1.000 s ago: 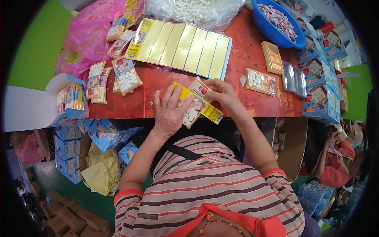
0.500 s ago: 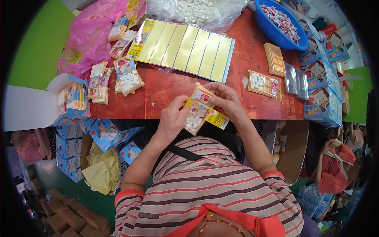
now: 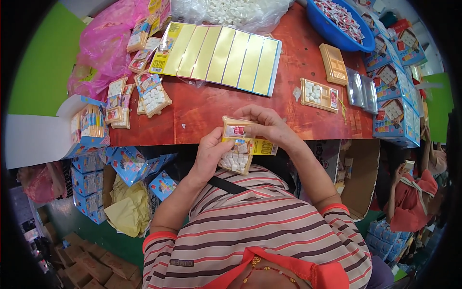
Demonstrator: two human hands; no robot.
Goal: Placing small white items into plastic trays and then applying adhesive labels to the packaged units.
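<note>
Just off the table's near edge I hold a small tan plastic tray (image 3: 236, 162) packed with white pieces, a red-and-white packet (image 3: 235, 131) in its upper compartment. My left hand (image 3: 208, 156) is closed on the tray's left side, thumb over the front. At the top right, my right hand (image 3: 267, 126) grips the tray with its fingers bent around the corner. A yellow printed label strip (image 3: 265, 147) lies across the tray's middle, its free end sticking out to the right under my right hand.
A sheet of yellow strips (image 3: 216, 55) lies on the red table (image 3: 192, 113). Filled trays (image 3: 153, 96) and an open box (image 3: 89, 126) stand left. To the right are another filled tray (image 3: 318, 95), an unfilled tray (image 3: 334, 65), clear covers (image 3: 362, 90), a blue basin (image 3: 317, 24) and stacked boxes (image 3: 392, 115).
The tray has come a little nearer my body and turned so that its top edge lies more level. Both hands moved with it, and the label's free end now points straighter right.
</note>
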